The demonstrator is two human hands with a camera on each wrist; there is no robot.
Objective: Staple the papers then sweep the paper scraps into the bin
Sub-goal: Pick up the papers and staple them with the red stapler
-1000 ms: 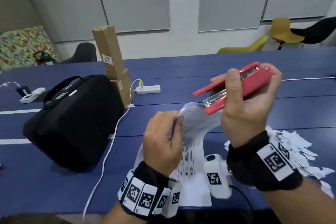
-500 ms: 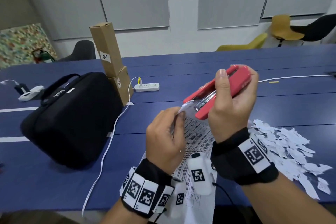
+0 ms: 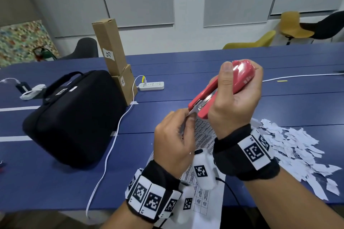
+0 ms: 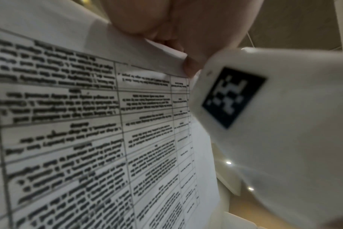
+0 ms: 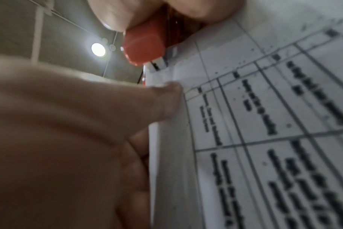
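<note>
Since the earlier frames we have brought the stapler (image 3: 223,87) down and left, from above the sheets to their top corner, and its mouth now sits over that corner. Our right hand (image 3: 236,102), right of centre in the head view, wraps the red body with the thumb lying along its near side and the fingers curled over the far side. Whether the stapler is already squeezed shut we cannot tell; the right wrist view shows its red nose touching the sheet's edge. Our left hand (image 3: 175,135), just below and left of it, pinches the papers (image 3: 202,134) near that same corner between thumb and fingers and holds them up off the table (image 3: 55,182); the printed sheets hang down toward the bottom of the frame, past the table's near edge.

We judge the stapling is at its pressing stage, with no staple visible yet. The sweeping is untouched: the paper scraps (image 3: 290,147) lie in a loose heap on the table at the right of the frame. No bin shows in any view.
</note>
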